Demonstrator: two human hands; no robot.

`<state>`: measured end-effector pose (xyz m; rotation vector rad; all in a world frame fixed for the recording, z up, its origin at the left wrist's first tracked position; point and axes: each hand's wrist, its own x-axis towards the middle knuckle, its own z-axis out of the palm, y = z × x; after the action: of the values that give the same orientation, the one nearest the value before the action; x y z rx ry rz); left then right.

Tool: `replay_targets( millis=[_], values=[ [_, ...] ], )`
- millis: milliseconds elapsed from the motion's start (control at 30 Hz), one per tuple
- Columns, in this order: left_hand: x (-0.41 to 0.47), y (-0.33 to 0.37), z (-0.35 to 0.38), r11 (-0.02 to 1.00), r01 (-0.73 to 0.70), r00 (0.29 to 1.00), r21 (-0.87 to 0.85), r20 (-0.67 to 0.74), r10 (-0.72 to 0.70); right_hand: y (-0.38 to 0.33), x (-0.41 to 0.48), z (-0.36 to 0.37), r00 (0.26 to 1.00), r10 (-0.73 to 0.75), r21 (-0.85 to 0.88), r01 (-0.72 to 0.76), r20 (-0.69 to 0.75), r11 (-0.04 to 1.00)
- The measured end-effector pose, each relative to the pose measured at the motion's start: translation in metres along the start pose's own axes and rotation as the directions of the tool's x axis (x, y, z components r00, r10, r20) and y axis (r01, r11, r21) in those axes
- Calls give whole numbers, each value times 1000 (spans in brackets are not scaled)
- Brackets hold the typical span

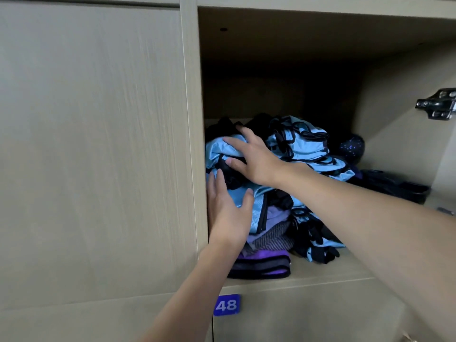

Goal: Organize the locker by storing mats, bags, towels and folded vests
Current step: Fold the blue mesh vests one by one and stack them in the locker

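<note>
A heap of light-blue vests with black trim (298, 144) fills the open locker compartment (320, 277). My right hand (251, 156) lies flat on top of the heap's left part, fingers spread and fairly straight. Lower down, my left hand (228, 211) presses its straight fingers against the front left side of the pile, close to the locker's left wall. Under the vests lie folded purple and grey striped cloths (266, 243) and a dark purple folded piece (261, 265) on the shelf floor.
A dark speckled bag (351, 146) and black items (394, 186) sit at the back right of the shelf. A metal door hinge (436, 104) juts from the right wall. Closed doors are on the left; a blue tag "48" (226, 304) marks the door below.
</note>
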<state>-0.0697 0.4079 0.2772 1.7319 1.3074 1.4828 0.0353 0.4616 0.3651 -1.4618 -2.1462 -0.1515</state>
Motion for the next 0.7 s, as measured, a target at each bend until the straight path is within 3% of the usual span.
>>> replay_targets(
  millis=[200,400,567,700],
  values=[
    [-17,15,-17,996,-79,996,45,43,77,-17,-28,-26,998,32,-1,-32,-45,999],
    [-71,10,-30,933,-339,941,119,44,336,-20,-125,-24,984,133,78,-124,-116,989],
    [-124,-7,-20,931,-355,887,-80,285,363,-17,-223,3,940,274,83,-262,-204,961],
    [-168,-43,-5,952,-294,820,-80,490,294,-19,-298,37,879,449,107,-437,-158,893]
  ],
)
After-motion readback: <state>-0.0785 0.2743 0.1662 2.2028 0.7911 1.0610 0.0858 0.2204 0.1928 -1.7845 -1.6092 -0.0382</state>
